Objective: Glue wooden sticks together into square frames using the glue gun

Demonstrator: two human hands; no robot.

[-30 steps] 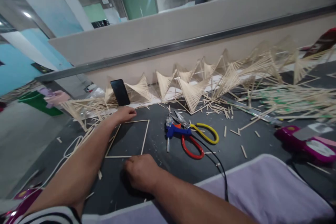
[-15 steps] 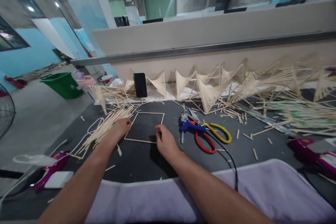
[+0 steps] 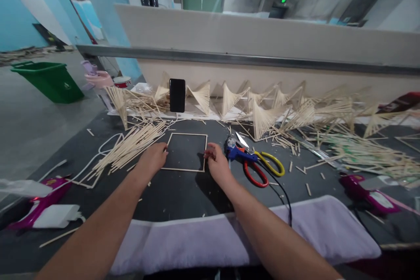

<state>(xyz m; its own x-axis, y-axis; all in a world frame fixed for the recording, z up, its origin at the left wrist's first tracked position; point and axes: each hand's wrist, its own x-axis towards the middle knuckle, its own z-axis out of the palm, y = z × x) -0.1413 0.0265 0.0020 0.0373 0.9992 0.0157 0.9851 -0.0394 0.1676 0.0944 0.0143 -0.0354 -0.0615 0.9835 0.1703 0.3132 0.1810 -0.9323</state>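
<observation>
A square frame of thin wooden sticks (image 3: 187,134) lies flat on the dark table (image 3: 177,194). My left hand (image 3: 152,158) rests at the frame's left side, fingers curled and touching its edge. My right hand (image 3: 215,162) sits at the frame's right side, fingertips pinched at that edge. Whether either hand grips a stick I cannot make out. A loose bundle of sticks (image 3: 129,148) lies just left of my left hand.
Scissors with yellow and red handles (image 3: 262,167) and a blue glue gun (image 3: 238,154) lie right of the frame. Finished fan-shaped stick pieces (image 3: 262,116) line the back wall beside a propped black phone (image 3: 177,95). A white cloth (image 3: 249,238) covers the near edge. Magenta tools (image 3: 369,192) sit right.
My right hand moved from the frame's near left corner up to its right edge. My left hand slid down to the left edge. The view swung leftward.
</observation>
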